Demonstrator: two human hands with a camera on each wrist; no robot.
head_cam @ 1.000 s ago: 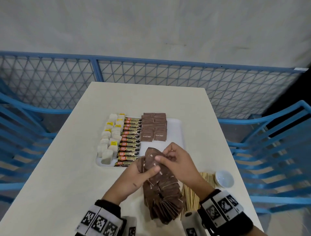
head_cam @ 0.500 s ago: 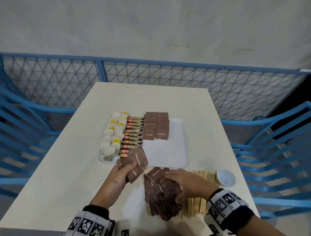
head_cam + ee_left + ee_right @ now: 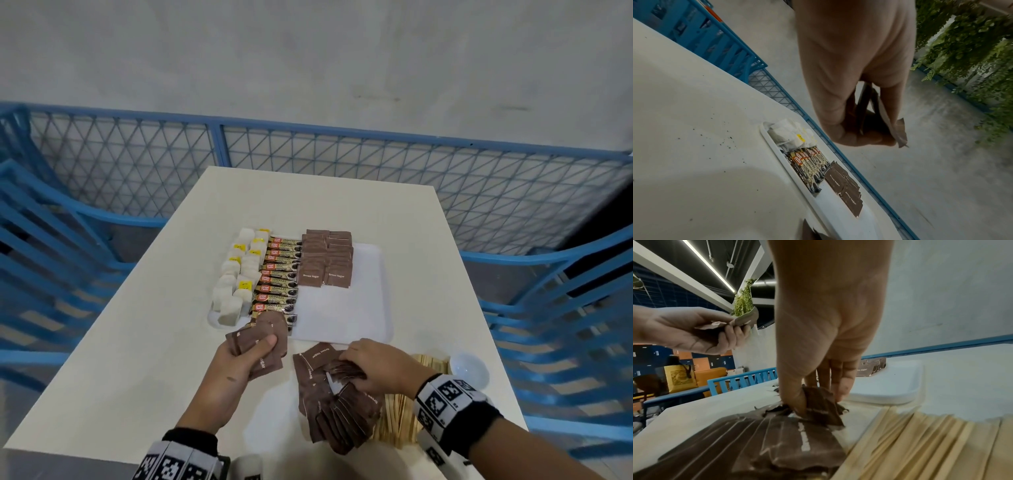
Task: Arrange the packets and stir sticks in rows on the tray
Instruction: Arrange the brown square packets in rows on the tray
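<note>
So the white rectangular plastic tray [image 3: 371, 291] sits mid-bench on the cream-topped bench [image 3: 137, 342], and its left side is filled: a double row of white tea bags with yellow tags [image 3: 236, 277], then a column of gold-and-black instant coffee sticks [image 3: 279, 274], then two short rows of brown paper sugar packets [image 3: 325, 260] at the far end. The tray's right part is bare.

The left hand [image 3: 239, 363] hovers just off the tray's near-left corner, its grip curled around a small fanned bunch of brown sugar packets [image 3: 263, 339], thumb on top. The right hand [image 3: 376, 365] is down on the loose pile of brown sugar packets [image 3: 332, 411] lying on the bench near the tray's front edge, fingertips and thumb pinching a few of them at the top of the pile. Right beside that pile lies a bundle of pale wooden stir sticks [image 3: 400, 421], and a small white round bowl [image 3: 469, 371] sits just past them.
</note>
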